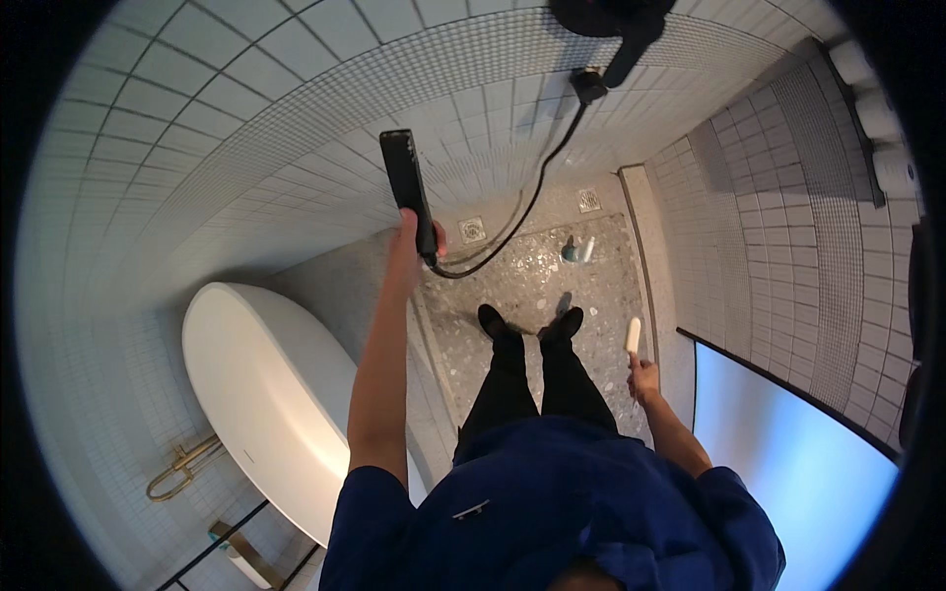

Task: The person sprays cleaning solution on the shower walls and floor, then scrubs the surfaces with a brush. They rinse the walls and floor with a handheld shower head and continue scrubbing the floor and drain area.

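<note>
My left hand (408, 240) grips the lower end of a black hand shower (403, 170), held out in front of me near the tiled wall. From its base a black hose (538, 193) loops down and back up to a wall outlet (589, 85). Down at my right side, my right hand (644, 379) holds a cream-coloured, rounded tool (633, 335), possibly a scrubbing brush; its handle is mostly hidden in my fingers. Water glistens on the speckled stone floor (532, 270) around my dark shoes.
A white freestanding bathtub (259, 384) stands to my left, with a brass tap (177, 469) beyond. Two bottles (578, 250) stand on the floor ahead, near two square drains (471, 230). A low ledge (650, 244) and a glass panel (783, 414) are on the right.
</note>
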### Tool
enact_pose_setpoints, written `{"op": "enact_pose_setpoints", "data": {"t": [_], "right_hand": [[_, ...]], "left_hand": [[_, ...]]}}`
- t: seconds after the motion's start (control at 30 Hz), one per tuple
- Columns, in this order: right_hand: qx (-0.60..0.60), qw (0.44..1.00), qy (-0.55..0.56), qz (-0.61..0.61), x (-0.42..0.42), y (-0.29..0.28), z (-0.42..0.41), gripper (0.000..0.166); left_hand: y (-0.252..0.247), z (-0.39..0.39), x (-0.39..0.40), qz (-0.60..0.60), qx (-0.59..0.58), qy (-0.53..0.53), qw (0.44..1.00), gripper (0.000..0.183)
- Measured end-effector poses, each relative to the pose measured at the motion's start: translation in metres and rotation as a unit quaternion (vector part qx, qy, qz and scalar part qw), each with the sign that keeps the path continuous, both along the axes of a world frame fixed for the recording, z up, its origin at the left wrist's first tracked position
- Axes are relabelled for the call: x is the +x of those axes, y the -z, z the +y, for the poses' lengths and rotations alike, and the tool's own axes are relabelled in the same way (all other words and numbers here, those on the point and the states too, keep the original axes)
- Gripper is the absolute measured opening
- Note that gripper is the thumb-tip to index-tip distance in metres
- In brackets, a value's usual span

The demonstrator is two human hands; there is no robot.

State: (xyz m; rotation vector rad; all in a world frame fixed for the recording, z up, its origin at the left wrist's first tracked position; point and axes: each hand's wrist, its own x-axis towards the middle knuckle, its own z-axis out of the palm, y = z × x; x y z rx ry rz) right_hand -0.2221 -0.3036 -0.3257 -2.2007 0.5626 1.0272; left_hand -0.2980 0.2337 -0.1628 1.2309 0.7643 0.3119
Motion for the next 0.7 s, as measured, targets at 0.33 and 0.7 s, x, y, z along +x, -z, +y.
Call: {"op": "enact_pose_setpoints", "data": {"t": [0.33, 0.7], "right_hand": [[0.065, 0.998, -0.014, -0.014, 0.032, -0.01, 0.048, 0.047], [-0.039, 0.981, 0.168, 0.087, -0.029, 0.031, -0.067, 0.047]], "left_hand": [[0.008, -0.045, 0.086, 0.015, 0.015, 0.14, 0.99, 0.072], [0.016, -0.118, 0.149, -0.002, 0.012, 0.208, 0.978, 0.069]]}}
